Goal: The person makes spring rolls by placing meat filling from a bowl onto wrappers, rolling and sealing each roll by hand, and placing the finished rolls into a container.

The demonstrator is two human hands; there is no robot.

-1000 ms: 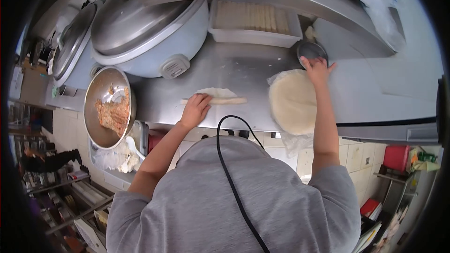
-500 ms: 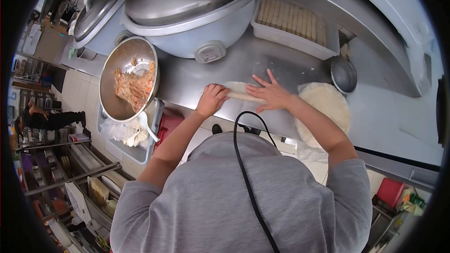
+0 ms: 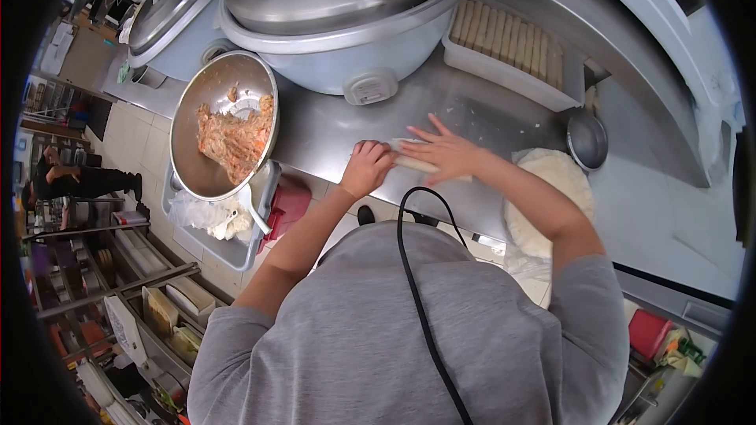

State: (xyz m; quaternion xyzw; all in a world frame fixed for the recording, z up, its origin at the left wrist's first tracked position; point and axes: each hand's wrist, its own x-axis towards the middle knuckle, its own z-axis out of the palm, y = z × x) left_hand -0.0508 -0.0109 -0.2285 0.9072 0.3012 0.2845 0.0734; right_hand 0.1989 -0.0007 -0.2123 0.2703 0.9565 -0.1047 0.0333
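On the steel counter lies a thin pale spring roll (image 3: 416,164), its wrapper rolled into a slim tube. My left hand (image 3: 368,168) has its fingers curled around the left end. Flat on top, with fingers spread, my right hand (image 3: 445,154) covers the middle of the roll. A stack of round wrappers (image 3: 555,201) rests by my right forearm, partly hidden by it. Left of my hands, a steel bowl (image 3: 183,138) tilts toward me with orange-flecked minced filling (image 3: 232,140) in it.
Finished rolls (image 3: 508,41) line a white plastic container (image 3: 504,79) at the back right, near a metal ladle (image 3: 587,142). Two big lidded cookers (image 3: 339,51) stand behind. A grey tub (image 3: 236,256) sits below the bowl. Another person (image 3: 87,181) stands far left.
My right hand has slid left along the roll, closer to my left hand, which still grips its end. The camera view has shifted slightly.
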